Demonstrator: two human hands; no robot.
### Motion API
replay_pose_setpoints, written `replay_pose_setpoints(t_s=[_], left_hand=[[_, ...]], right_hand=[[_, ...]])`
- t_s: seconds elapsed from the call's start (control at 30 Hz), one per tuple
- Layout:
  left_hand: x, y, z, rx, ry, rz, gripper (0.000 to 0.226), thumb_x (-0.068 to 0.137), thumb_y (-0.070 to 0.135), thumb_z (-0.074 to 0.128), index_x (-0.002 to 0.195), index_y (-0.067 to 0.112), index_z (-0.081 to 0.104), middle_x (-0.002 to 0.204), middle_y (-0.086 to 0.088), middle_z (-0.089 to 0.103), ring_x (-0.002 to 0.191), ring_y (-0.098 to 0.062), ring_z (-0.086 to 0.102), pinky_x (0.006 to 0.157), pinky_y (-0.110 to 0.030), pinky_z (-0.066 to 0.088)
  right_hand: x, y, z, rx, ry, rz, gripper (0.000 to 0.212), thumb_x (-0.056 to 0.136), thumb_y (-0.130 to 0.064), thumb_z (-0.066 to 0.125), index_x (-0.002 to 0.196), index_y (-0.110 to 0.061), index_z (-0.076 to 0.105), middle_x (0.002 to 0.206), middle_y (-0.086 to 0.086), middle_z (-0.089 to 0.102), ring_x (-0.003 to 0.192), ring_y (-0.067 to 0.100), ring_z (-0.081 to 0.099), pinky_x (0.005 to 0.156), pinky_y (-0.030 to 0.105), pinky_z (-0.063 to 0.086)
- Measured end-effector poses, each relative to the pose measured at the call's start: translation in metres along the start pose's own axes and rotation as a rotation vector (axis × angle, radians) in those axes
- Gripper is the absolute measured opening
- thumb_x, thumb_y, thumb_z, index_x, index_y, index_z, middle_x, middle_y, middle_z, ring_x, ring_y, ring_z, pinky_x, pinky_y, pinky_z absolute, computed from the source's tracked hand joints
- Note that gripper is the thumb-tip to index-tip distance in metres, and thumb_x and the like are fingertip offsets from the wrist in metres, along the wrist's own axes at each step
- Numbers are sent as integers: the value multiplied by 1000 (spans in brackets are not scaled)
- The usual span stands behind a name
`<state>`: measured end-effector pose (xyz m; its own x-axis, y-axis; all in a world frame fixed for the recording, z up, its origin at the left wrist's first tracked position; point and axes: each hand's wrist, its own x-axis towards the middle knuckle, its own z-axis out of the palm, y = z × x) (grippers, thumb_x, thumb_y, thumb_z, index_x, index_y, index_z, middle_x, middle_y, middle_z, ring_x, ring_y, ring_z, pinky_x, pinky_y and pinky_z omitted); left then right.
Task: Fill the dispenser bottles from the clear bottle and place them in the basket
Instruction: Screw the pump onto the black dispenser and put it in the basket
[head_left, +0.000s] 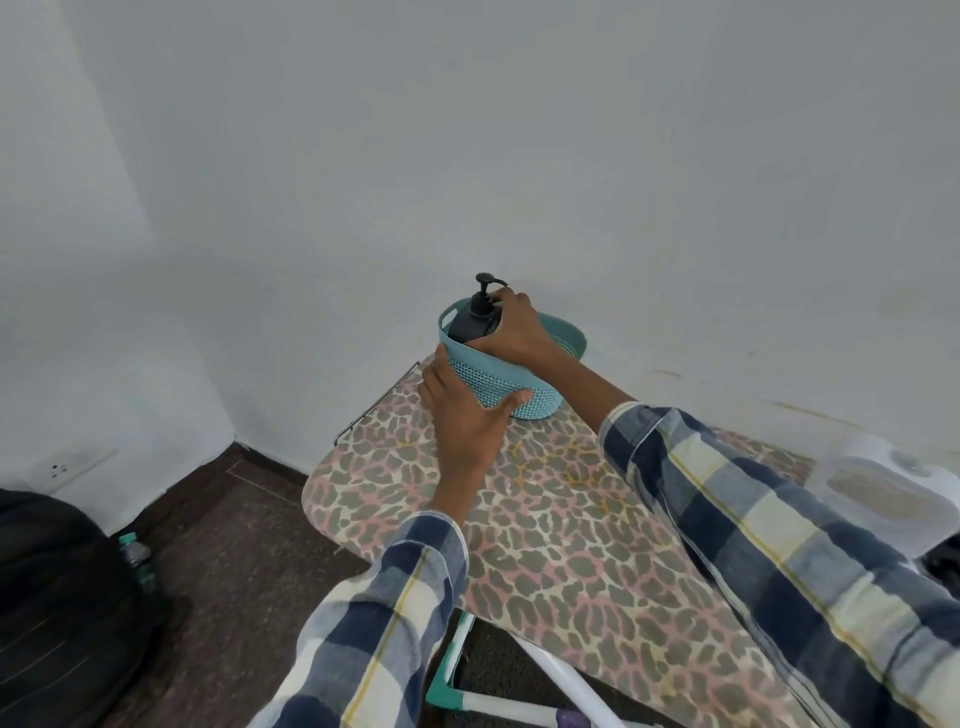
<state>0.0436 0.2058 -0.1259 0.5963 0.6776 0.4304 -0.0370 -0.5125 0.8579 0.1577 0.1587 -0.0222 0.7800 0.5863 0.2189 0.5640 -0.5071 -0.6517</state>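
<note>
Down inside the teal basket (524, 402) at the far end of the leopard-print surface (561, 530), black dispenser bottle (470, 325) standing upright, gripped by right hand (511, 332), left hand (462, 410) flat against the basket's near wall, fingers straight.

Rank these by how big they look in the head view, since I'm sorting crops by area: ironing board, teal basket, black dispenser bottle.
1. Ironing board, by far the largest.
2. Teal basket, partly covered by both hands.
3. Black dispenser bottle, smallest; its lower part is hidden inside the basket.
</note>
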Motion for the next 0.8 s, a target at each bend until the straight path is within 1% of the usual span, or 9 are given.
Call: replay_pose_setpoints(t_s=[0.07,0.17,0.3,0.4,0.43,0.5,0.57,0.67,0.8], left_hand=[[0,0,0,3,0,-1,132,66,65,93,165,10,24,154,-10,38,145,-28,31,121,-40,27],[-2,1,0,-11,-5,-1,132,67,64,93,165,10,24,154,-10,38,145,-26,30,116,-32,24],[-3,4,-2,-11,-7,4,132,67,66,92,165,10,24,154,-11,38,145,-27,31,118,-36,25],[-4,7,-4,-17,-10,8,131,67,66,92,165,10,25,154,-11,38,143,-26,32,118,-36,25],[-3,5,-5,-12,-8,8,131,67,66,92,164,10,25,153,-11,39,143,-26,33,119,-39,26],[-3,3,-5,1,5,14,131,65,67,92,163,9,27,151,-12,40,142,-29,34,120,-46,30],[-4,4,-5,14,13,16,131,64,67,93,162,9,29,149,-14,42,140,-33,37,118,-51,34],[-9,8,-5,24,1,9,128,64,63,96,160,8,31,146,-15,42,137,-33,38,116,-50,36],[-18,14,-6,58,-19,2,117,70,53,97,155,4,34,143,-18,40,135,-34,39,114,-50,39]], right_hand=[[0,1,-2,11,-25,9,88,80,-34,93,150,-10,44,142,12,42,114,20,52,95,29,44],[-3,1,-8,39,-63,22,86,82,-33,92,151,-12,45,145,12,45,122,23,55,98,31,47],[-17,-4,-18,37,-79,-17,74,91,-36,83,152,-13,49,149,9,54,128,23,56,97,32,46],[-38,-4,-28,22,24,-45,62,96,-29,77,150,-13,52,152,9,54,132,23,55,99,28,39],[-46,-4,-32,15,62,-45,59,96,-28,76,149,-14,53,151,9,54,129,24,58,100,29,41],[-69,0,-45,17,131,-53,54,97,-26,75,146,-14,55,146,7,57,114,24,67,100,36,51],[-97,10,-62,6,188,-83,46,97,-23,73,140,-15,58,139,4,59,105,21,68,97,41,57],[-145,30,-92,-13,258,-95,34,98,-21,72,131,-18,62,133,0,60,104,17,67,94,37,59],[-206,60,-127,-26,326,-58,31,99,-20,71,129,-17,63,130,-1,60,103,15,67,95,35,59]])
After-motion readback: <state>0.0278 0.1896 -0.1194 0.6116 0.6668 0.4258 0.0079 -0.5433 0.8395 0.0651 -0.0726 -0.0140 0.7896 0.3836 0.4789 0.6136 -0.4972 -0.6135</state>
